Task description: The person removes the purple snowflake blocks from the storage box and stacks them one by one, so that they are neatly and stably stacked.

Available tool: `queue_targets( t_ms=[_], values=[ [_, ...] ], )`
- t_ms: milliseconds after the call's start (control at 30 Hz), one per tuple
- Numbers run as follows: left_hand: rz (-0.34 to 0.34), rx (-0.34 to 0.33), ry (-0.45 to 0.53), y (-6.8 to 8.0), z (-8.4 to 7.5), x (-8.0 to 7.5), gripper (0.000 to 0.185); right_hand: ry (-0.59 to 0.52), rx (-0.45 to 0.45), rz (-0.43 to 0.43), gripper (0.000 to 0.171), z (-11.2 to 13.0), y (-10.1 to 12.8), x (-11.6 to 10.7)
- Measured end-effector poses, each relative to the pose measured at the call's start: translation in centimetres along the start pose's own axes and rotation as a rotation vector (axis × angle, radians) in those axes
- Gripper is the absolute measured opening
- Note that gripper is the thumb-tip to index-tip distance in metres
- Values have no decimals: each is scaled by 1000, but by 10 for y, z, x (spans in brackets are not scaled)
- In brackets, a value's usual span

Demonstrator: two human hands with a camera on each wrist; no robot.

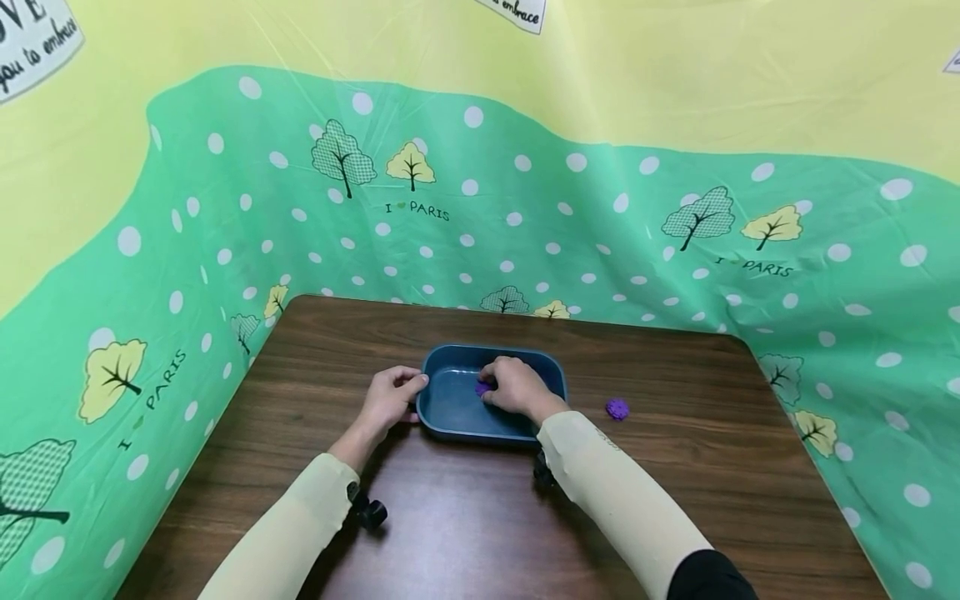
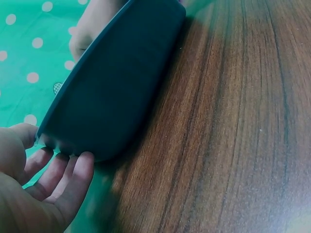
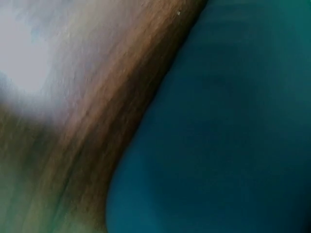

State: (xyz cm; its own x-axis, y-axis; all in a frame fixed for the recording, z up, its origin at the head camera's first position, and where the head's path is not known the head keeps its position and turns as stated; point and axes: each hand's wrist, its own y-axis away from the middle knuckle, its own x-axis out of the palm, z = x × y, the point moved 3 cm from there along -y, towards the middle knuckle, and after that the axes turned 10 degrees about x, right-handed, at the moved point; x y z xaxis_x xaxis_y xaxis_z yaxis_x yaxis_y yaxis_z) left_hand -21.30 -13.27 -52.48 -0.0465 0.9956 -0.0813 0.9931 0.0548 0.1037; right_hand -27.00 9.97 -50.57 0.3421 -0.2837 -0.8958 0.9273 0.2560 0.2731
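Note:
A dark blue rectangular tray (image 1: 448,404) with raised walls sits on the table. My left hand (image 1: 388,402) holds its left end; in the left wrist view the thumb is at the rim and the other fingertips lie against the outer wall (image 2: 107,102). My right hand (image 1: 516,387) reaches over the tray's right side and pinches a small purple bumpy piece (image 1: 482,388) inside it, mostly covered by the fingers. A similar purple piece (image 1: 617,408) lies on the table to the right. The right wrist view shows only the tray's side (image 3: 204,136), close and blurred.
The dark wooden table (image 1: 675,483) carries all this. A green and yellow printed cloth (image 1: 517,200) hangs along its back and sides. Small black devices are worn at both wrists, the left one (image 1: 371,511) close over the tabletop.

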Motion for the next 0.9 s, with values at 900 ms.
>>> queue_targets(
  t_ms=[900],
  values=[
    [2,13,5,-2,4,0,30,-97,-110,-28,27,-14,6,-7]
  ],
)
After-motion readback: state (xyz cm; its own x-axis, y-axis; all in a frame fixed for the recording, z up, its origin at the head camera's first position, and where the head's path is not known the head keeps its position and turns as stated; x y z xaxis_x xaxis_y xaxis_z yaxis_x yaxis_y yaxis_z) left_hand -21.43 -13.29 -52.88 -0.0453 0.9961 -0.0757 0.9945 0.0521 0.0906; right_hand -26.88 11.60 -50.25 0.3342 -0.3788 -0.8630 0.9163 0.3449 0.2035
